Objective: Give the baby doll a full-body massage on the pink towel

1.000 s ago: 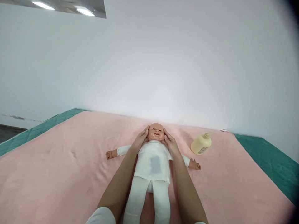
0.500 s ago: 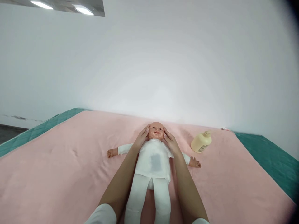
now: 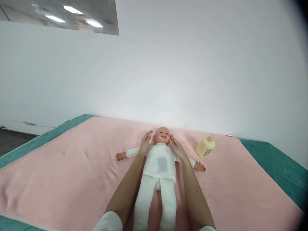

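Note:
A baby doll (image 3: 160, 160) in a white top and white leggings lies on its back, arms spread, with a grey patch on its chest. My left hand (image 3: 145, 142) is beside the left side of its head, fingers stretched, a small gap between them and the head. On the other side my right hand (image 3: 177, 147) is open too, its fingertips at the doll's cheek; whether they touch it I cannot tell. Both forearms run along the doll's body. Neither hand holds anything.
A pale yellow pump bottle (image 3: 205, 146) stands right of the doll on the pink blanket (image 3: 72, 160). Beneath the blanket a green quilted cover (image 3: 267, 157) shows at the edges. A white wall (image 3: 168, 80) rises behind, with a reflective panel (image 3: 91, 16) at upper left.
My left hand has moved off the doll's head, leaving a gap. The right hand has shifted slightly away from the head. The camera view has tilted up a little.

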Demonstrator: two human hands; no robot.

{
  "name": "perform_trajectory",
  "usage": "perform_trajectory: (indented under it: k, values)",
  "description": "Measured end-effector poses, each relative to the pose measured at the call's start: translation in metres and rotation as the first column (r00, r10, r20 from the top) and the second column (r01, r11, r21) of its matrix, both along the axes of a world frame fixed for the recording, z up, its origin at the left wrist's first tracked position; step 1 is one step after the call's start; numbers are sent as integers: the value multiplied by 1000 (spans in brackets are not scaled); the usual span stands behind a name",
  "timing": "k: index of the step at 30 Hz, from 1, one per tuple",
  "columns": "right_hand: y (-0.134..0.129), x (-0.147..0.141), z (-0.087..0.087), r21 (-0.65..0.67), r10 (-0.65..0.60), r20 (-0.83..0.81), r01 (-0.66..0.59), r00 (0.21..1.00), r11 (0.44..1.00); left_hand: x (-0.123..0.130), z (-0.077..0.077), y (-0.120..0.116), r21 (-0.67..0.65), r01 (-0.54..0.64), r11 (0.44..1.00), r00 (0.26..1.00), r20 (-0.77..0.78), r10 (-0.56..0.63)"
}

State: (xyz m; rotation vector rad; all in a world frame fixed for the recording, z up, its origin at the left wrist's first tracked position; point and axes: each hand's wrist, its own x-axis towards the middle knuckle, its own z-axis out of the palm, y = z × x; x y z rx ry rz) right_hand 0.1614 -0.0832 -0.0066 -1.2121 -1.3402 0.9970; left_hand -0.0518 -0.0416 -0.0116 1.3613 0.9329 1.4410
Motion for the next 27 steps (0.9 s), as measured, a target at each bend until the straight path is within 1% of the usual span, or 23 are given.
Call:
perform_trajectory:
  k: [3,6,10,13,15,17,19,21,22,24,27]
  values:
    - [-6,-2,-5,8,-30,14,30,999,1000,-5,2,-8,16,-27,999,999,24,27]
    - [-16,-3,-11,21,-78,-6,78,997,997,-10,3,-18,7,-39,999,997,66,38]
    - [-35,-2,-15,96,-190,-33,192,981,977,-15,7,-35,-3,-64,998,994,90,64]
    - [-53,-3,-14,144,-293,-25,294,956,945,-16,10,-51,45,-95,994,995,13,94]
    - [-67,-7,-10,167,-312,-14,310,950,936,-14,14,-64,105,-91,990,991,-90,101]
    - [-82,-14,-6,207,-257,6,251,966,946,-12,18,-81,184,-33,982,979,-194,69]
    - [-96,-22,-2,247,-130,27,120,991,962,-11,20,-98,240,90,967,963,-268,-23]
    - [-109,-30,2,265,-6,39,-4,999,964,-12,21,-113,231,213,949,942,-305,-138]
    - [-115,-32,3,267,37,43,-47,998,963,-13,20,-119,209,256,944,933,-310,-184]
    - [-123,-35,4,266,73,52,-84,996,960,-16,18,-126,158,283,946,928,-296,-228]
    - [-129,-35,4,264,60,59,-73,996,962,-20,15,-128,114,254,960,942,-254,-219]
